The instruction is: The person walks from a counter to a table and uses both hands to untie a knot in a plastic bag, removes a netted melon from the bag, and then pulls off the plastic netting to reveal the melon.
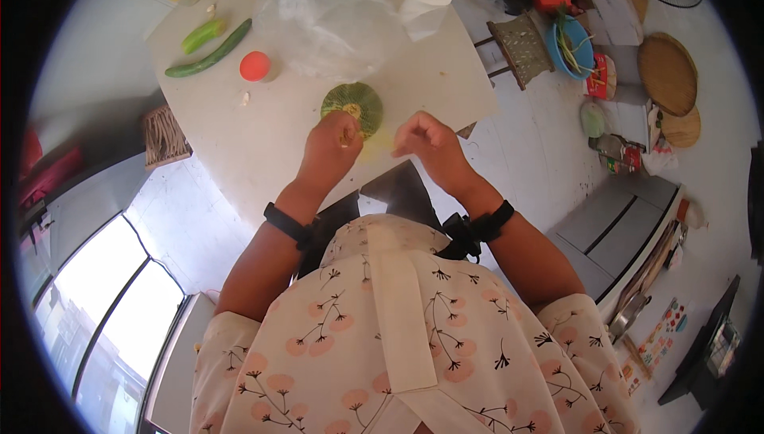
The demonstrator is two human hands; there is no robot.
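My left hand (330,149) is closed around a small pale piece, maybe a garlic clove (347,136), at the near edge of a round green dish (356,104) on the white table (278,139). My right hand (428,144) hovers just to the right of it with its back to the camera and fingers curled under. What those fingers hold is hidden. Both wrists wear black bands.
On the table's far side lie a long cucumber (212,52), a light green pepper (202,35), an orange-lidded jar (255,66), a crumpled clear plastic bag (330,20) and a white cup (423,5). A small pale clove (245,99) lies loose. A woven stool (521,48) and a blue bowl (574,45) stand to the right.
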